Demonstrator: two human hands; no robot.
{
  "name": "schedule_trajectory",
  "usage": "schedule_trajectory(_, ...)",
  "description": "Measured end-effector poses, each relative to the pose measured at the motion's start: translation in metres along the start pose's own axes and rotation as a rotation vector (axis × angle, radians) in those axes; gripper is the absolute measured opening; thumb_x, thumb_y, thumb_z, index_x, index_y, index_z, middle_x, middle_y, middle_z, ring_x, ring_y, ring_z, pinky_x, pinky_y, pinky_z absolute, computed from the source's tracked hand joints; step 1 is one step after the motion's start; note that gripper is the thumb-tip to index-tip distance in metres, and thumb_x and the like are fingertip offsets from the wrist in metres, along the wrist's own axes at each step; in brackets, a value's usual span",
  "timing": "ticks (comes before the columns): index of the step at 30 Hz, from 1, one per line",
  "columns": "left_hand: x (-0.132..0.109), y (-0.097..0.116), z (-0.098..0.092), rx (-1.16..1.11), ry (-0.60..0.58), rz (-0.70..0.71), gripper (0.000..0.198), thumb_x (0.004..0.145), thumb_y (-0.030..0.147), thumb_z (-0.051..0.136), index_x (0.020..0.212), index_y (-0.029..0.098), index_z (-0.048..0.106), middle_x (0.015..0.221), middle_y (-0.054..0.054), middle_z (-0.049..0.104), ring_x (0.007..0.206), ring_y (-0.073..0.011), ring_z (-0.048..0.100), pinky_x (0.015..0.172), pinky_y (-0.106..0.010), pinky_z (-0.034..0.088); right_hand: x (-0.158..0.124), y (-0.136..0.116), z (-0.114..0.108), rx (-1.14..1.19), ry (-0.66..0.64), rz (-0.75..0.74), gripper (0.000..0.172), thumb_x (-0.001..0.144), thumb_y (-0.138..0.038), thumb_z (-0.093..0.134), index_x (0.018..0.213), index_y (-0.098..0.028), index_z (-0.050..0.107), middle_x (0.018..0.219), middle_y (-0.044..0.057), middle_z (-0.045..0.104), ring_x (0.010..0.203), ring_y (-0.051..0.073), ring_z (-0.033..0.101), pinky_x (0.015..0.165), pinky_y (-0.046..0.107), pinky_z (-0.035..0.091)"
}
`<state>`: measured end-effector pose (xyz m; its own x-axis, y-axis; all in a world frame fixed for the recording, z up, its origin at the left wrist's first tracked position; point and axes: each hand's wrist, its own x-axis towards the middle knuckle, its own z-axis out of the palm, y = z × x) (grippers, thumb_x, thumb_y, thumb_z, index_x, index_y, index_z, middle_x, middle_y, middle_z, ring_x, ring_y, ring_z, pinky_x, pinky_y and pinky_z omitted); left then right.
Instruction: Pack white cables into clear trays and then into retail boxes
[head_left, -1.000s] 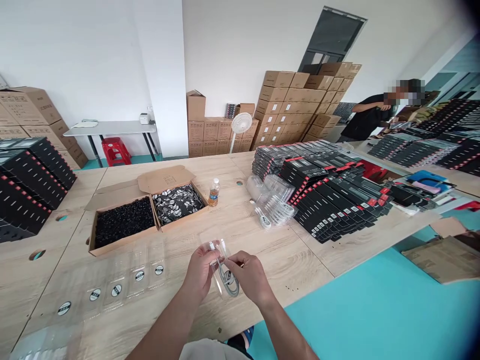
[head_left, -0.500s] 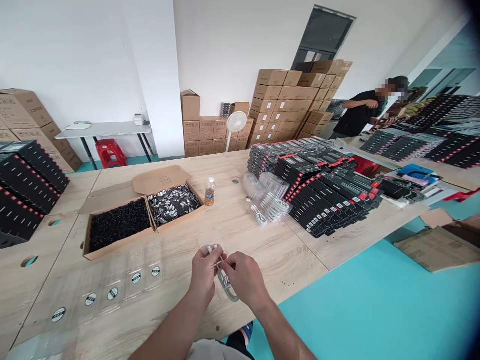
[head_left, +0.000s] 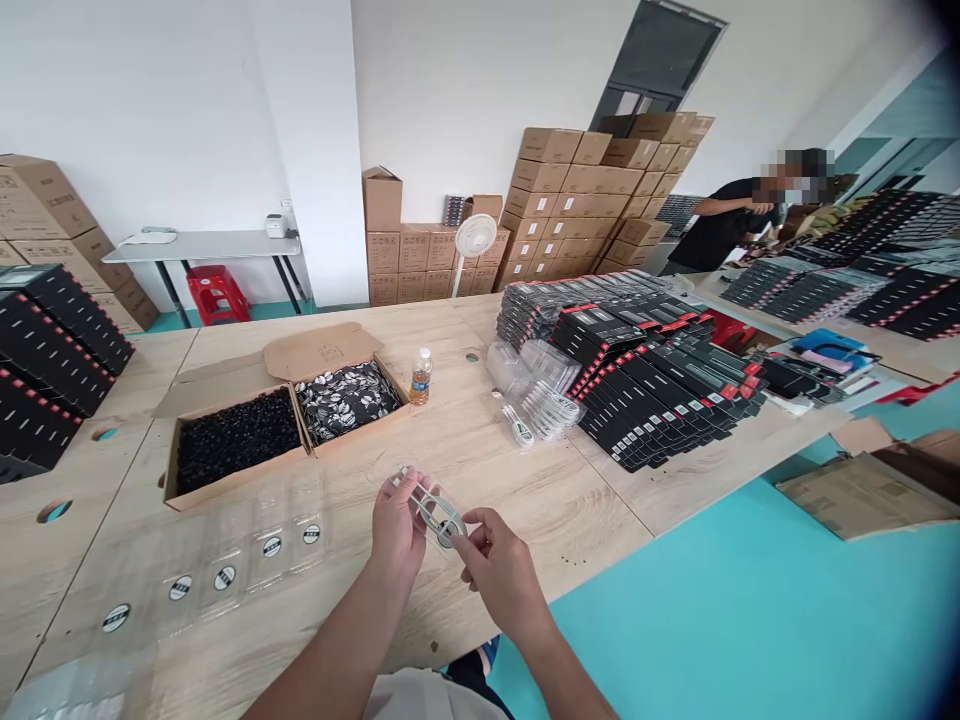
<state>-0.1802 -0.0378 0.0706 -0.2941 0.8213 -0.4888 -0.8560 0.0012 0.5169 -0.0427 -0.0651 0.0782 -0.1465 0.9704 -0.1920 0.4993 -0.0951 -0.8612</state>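
Note:
My left hand (head_left: 394, 525) grips a clear plastic blister insert (head_left: 424, 505) at its edge, low over the wooden table (head_left: 547, 505). A coiled grey-white cable (head_left: 448, 527) sits in the insert, at its right end. My right hand (head_left: 502, 578) is at the right of the coil, fingers apart, with the fingertips at the coil's edge. It does not appear to pinch anything. Part of the insert is hidden behind my left fingers.
Clear inserts with round stickers (head_left: 247, 545) lie left of my hands, beside a cardboard box (head_left: 236, 440) of black pieces and patterned fabric. Further back are a bottle (head_left: 421, 377), stacked black packages (head_left: 645, 390), and a co-worker (head_left: 720, 225).
The coil now lies flatter and is visible in the insert. My right hand has moved down and to the right, away from the pinch on the cable. My left hand still holds the insert.

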Motion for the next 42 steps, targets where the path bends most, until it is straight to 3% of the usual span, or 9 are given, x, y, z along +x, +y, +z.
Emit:
schedule_trajectory(7,0.006,0.004,0.006,-0.039,-0.029,0.012,0.025,0.067,0.027,0.081,0.076,0.019,0.059,0.071,0.002,0.062,0.068,-0.012,0.062,0.073,-0.03,0.053,0.004,-0.007,0.01,-0.182,0.133,-0.095,0.019,0.084,-0.034,0.053,0.099,-0.023,0.056,0.055,-0.004,0.051,0.049,0.015,0.05,0.048,0.025,0.034)
schedule_trajectory(11,0.003,0.015,0.007,-0.033,-0.11,-0.019,0.025,0.066,0.027,0.081,0.074,0.017,0.06,0.066,0.002,0.06,0.062,-0.0112,0.059,0.072,-0.031,0.052,0.011,-0.006,-0.003,-0.11,0.189,-0.121,0.036,0.076,-0.042,0.065,0.106,-0.022,0.06,0.081,0.003,0.061,0.068,0.017,0.056,0.06,0.028,0.043)
schedule_trajectory(13,0.001,0.018,0.008,-0.014,-0.166,-0.054,0.026,0.066,0.029,0.081,0.073,0.017,0.06,0.064,0.002,0.059,0.061,-0.0121,0.059,0.072,-0.032,0.052,0.014,-0.003,-0.007,0.03,0.111,-0.111,0.049,0.071,-0.046,0.07,0.113,-0.022,0.059,0.094,0.006,0.061,0.08,0.019,0.057,0.065,0.029,0.046)
schedule_trajectory(16,-0.002,0.018,0.009,-0.018,-0.228,-0.074,0.027,0.065,0.028,0.082,0.069,0.016,0.058,0.062,0.004,0.056,0.059,-0.0113,0.057,0.074,-0.034,0.052,0.015,0.004,-0.001,0.274,-0.105,-0.054,0.038,0.076,-0.05,0.064,0.097,-0.019,0.061,0.082,0.003,0.059,0.074,0.017,0.056,0.064,0.029,0.047)
schedule_trajectory(21,-0.002,0.012,0.006,0.025,-0.243,-0.093,0.029,0.064,0.027,0.083,0.068,0.017,0.056,0.062,0.003,0.056,0.058,-0.0103,0.056,0.065,-0.029,0.049,0.014,0.015,0.012,0.341,-0.098,0.023,0.029,0.076,-0.047,0.064,0.079,-0.019,0.055,0.072,0.001,0.057,0.067,0.016,0.054,0.062,0.029,0.049)
schedule_trajectory(26,-0.01,0.009,0.004,0.217,-0.225,-0.154,0.033,0.06,0.032,0.085,0.07,0.017,0.057,0.063,0.002,0.061,0.057,-0.0112,0.058,0.054,-0.023,0.043,0.026,0.012,-0.009,0.33,-0.287,-0.054,0.043,0.072,-0.047,0.072,0.101,-0.018,0.06,0.082,0.002,0.061,0.076,0.017,0.057,0.069,0.029,0.048)
schedule_trajectory(35,-0.015,-0.005,0.001,0.336,-0.216,-0.188,0.036,0.056,0.035,0.086,0.07,0.016,0.058,0.06,0.0,0.062,0.054,-0.011,0.057,0.049,-0.022,0.038,0.036,0.015,-0.003,0.105,-0.14,-0.05,0.016,0.071,-0.027,0.069,0.084,-0.02,0.063,0.058,-0.006,0.047,0.055,0.01,0.041,0.051,0.023,0.032)
schedule_trajectory(38,-0.008,-0.008,-0.005,0.325,-0.203,-0.202,0.035,0.058,0.035,0.085,0.069,0.017,0.057,0.06,0.001,0.061,0.054,-0.0107,0.056,0.05,-0.022,0.039,0.037,0.021,0.002,0.141,-0.131,0.003,0.022,0.069,-0.03,0.071,0.086,-0.018,0.063,0.057,-0.007,0.046,0.054,0.01,0.041,0.05,0.023,0.031)
schedule_trajectory(42,-0.003,-0.003,-0.009,0.266,-0.173,-0.201,0.032,0.06,0.031,0.084,0.076,0.016,0.061,0.066,0.0,0.062,0.06,-0.0119,0.058,0.055,-0.023,0.044,0.028,0.027,0.006,0.405,-0.327,-0.016,0.049,0.07,-0.047,0.073,0.107,-0.017,0.062,0.068,-0.004,0.052,0.062,0.012,0.047,0.055,0.024,0.037)
